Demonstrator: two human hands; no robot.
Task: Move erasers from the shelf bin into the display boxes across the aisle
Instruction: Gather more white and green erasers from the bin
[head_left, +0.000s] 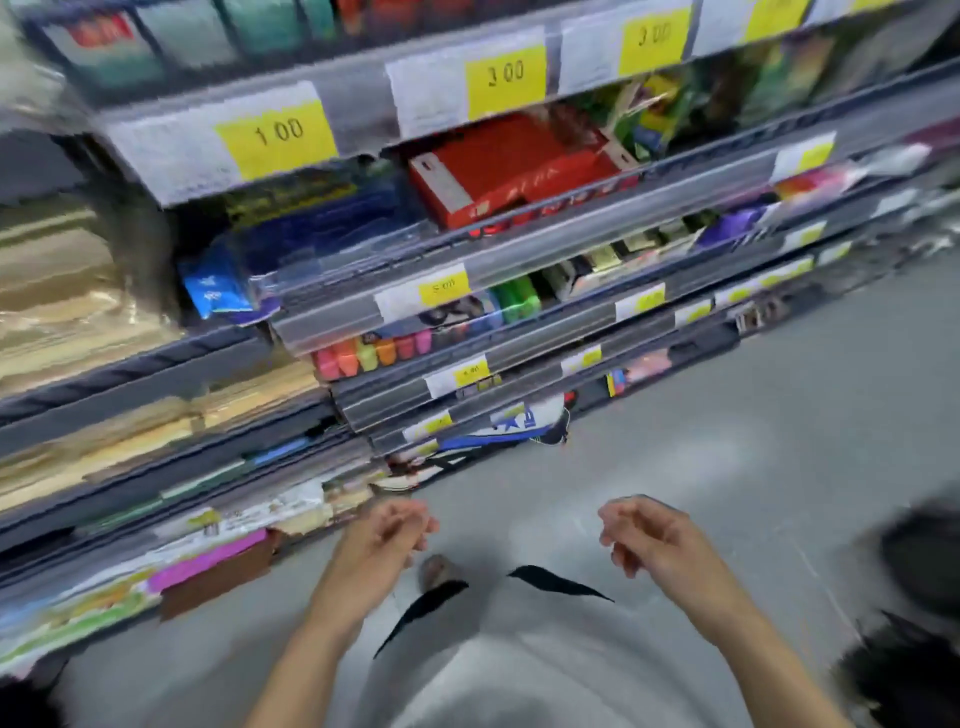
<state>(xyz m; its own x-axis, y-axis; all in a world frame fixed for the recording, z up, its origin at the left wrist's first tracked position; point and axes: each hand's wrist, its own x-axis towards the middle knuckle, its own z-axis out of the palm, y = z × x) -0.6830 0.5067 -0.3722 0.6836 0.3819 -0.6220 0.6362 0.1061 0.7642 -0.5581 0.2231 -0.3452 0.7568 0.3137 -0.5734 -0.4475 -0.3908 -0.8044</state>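
Our fingers hang loosely curled and hold nothing, on the left hand (387, 530) and the right hand (641, 535) alike, low before the shelves (545, 306). We seem between trips; erasers or boxes we cannot identify in the blur, so next we must find the bin.

Tiered shelves (519, 332) run across the blurred view, their front rails carrying yellow price tags (506, 73), one reading 1 00 and two reading 3 00. A red box (509, 166) sits on an upper tier, with a blue packet (215, 286) to its lower left. Below them stands a row of bright highlighters (371, 353), and green ones (517, 301) lie further right. Tan paper stacks (67, 301) fill the left shelves. The floor (753, 441) is grey.
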